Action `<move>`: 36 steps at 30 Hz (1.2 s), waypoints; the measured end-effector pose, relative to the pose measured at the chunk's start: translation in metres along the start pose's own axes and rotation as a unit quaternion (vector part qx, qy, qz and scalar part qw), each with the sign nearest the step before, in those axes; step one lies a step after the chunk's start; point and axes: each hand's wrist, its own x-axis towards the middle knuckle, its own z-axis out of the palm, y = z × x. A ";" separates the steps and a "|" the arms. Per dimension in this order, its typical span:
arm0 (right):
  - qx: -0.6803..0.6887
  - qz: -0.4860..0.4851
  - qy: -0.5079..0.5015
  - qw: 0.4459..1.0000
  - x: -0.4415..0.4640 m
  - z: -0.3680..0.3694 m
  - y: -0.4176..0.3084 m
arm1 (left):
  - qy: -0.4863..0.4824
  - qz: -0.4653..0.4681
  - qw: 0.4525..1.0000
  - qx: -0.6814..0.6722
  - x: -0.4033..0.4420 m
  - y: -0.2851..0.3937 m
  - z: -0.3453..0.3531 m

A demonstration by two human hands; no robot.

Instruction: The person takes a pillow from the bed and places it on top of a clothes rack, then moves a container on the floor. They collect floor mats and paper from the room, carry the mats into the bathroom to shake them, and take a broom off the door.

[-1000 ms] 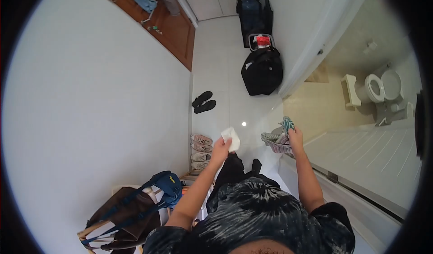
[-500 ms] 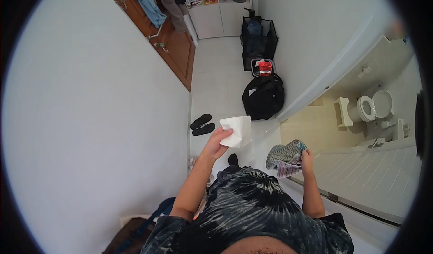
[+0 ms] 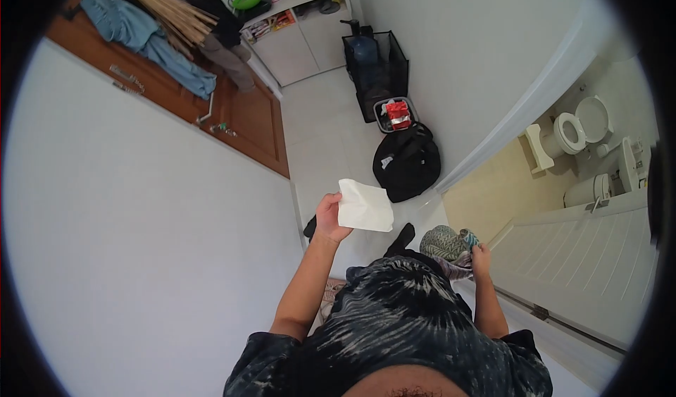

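Sheet (image 3: 366,207) in left hand (image 3: 329,219), patterned cloth (image 3: 442,243) in right hand (image 3: 481,259)

The sheet is plain white, thin and roughly square, with soft creases and a slightly uneven edge (paper or fabric, I cannot tell which). It is held out over the pale floor (image 3: 320,126), in front of the person's dark tie-dye shirt (image 3: 394,305). The left hand pinches it along one side, the thumb lying by its edge; the other fingers are mostly hidden behind.

The cloth hangs bunched on the doorway side, close to the shirt. It shows a grey-green zigzag weave, a teal and white patch by the fingers and pinkish-purple stripes lower down (one piece or several, the folds hide it). The right hand is closed on its teal end, fingers gathered together.

Beyond the sheet lies a round black bag (image 3: 407,163), next to a small bin (image 3: 396,115) with a red packet (image 3: 398,114) in it.
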 end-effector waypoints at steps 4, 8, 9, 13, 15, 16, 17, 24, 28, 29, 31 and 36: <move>-0.028 0.008 0.033 0.999 0.026 0.005 0.014 | 0.036 0.043 0.995 0.080 0.042 -0.001 0.025; -0.046 0.064 0.069 0.995 0.011 -0.007 0.005 | 0.071 -0.079 0.921 0.375 0.084 -0.017 0.077; 0.006 0.084 0.111 0.990 -0.005 -0.002 0.006 | 0.056 -0.117 0.912 0.389 0.099 -0.028 0.090; -0.056 0.071 0.140 0.986 -0.062 0.005 -0.003 | -0.084 -0.263 0.783 0.557 0.156 -0.077 0.106; 0.069 0.147 0.151 0.975 -0.058 0.017 -0.040 | -0.155 -0.374 0.703 0.585 0.247 -0.096 0.095; 0.082 0.179 0.205 0.959 -0.069 0.016 -0.047 | -0.205 -0.397 0.661 0.602 0.276 -0.122 0.090; 0.094 0.176 0.270 0.942 -0.073 0.017 -0.057 | -0.273 -0.420 0.610 0.614 0.304 -0.154 0.092; 0.282 0.189 0.539 0.771 -0.141 0.018 -0.063 | -0.564 -0.441 0.401 0.572 0.270 -0.384 0.191; 0.288 0.231 0.602 0.708 -0.176 0.018 -0.058 | -0.633 -0.499 0.347 0.479 0.183 -0.455 0.202; 0.324 0.227 0.610 0.687 -0.190 0.010 -0.067 | -0.651 -0.515 0.326 0.451 0.157 -0.465 0.212; 0.359 0.208 0.644 0.643 -0.212 -0.002 -0.055 | -0.678 -0.532 0.297 0.410 0.103 -0.487 0.224; 0.524 0.153 0.680 0.489 -0.313 -0.045 -0.041 | -0.630 -0.611 0.195 0.437 -0.048 -0.545 0.200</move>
